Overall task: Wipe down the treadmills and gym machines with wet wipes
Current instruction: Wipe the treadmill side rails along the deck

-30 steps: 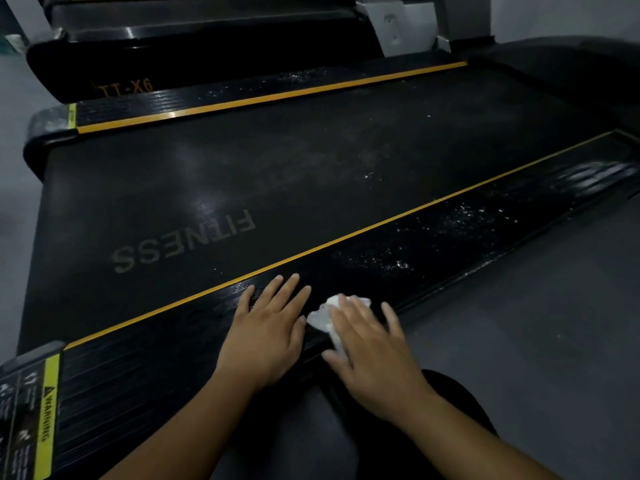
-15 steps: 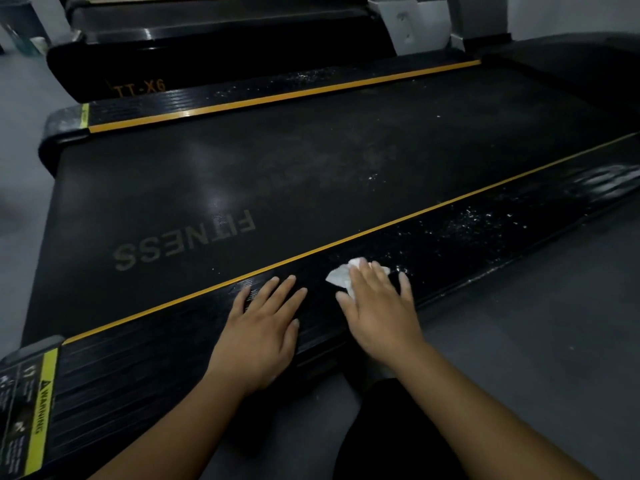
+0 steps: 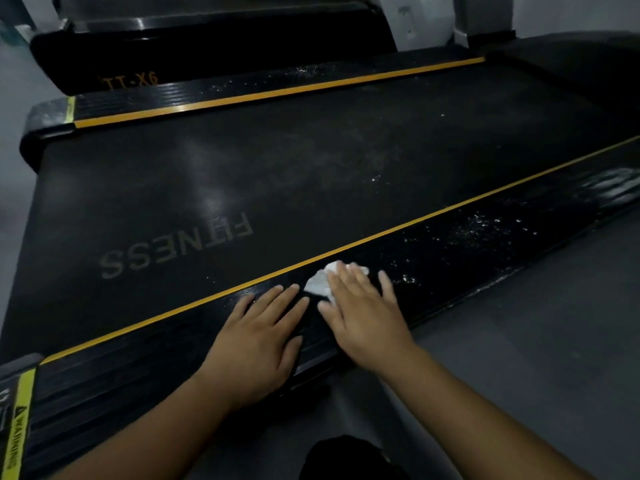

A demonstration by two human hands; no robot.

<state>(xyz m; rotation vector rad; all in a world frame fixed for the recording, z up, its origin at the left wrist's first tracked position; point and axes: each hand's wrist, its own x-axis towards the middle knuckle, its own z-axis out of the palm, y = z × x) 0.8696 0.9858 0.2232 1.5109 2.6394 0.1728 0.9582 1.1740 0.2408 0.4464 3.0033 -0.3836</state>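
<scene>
While resting flat on the near rail (image 3: 138, 368) of the treadmill (image 3: 346, 150), holds nothing: left hand (image 3: 256, 344), fingers (image 3: 277, 299) straight and spread. Just to its right, right hand (image 3: 363, 313), fingers likewise straight, pressing the white wipe (image 3: 318, 284) down onto the rail. Wipe bunched, showing on the thumb side and past the index and middle fingertips, the rest hidden under the palm. Sits just short of the yellow stripe (image 3: 415, 221). Right thumb almost touching the left index fingertip.

Against half a second ago: right hand and wipe shifted left along the rail, gap between the hands narrowed. Left hand on the same stretch of rail.

Around, left to right: yellow warning label (image 3: 20, 427) at the rail's left end. Beyond the stripe, dark belt (image 3: 173, 188) printed FITNESS, upside down from here. Behind it, a second treadmill (image 3: 207, 39) marked TT-X6. Further right on the rail, white specks (image 3: 485, 225) scattered, starting just beside the right little finger. Grey floor (image 3: 536, 341) on the near right. Dark clothing (image 3: 346, 455) at the bottom edge, between the forearms.
</scene>
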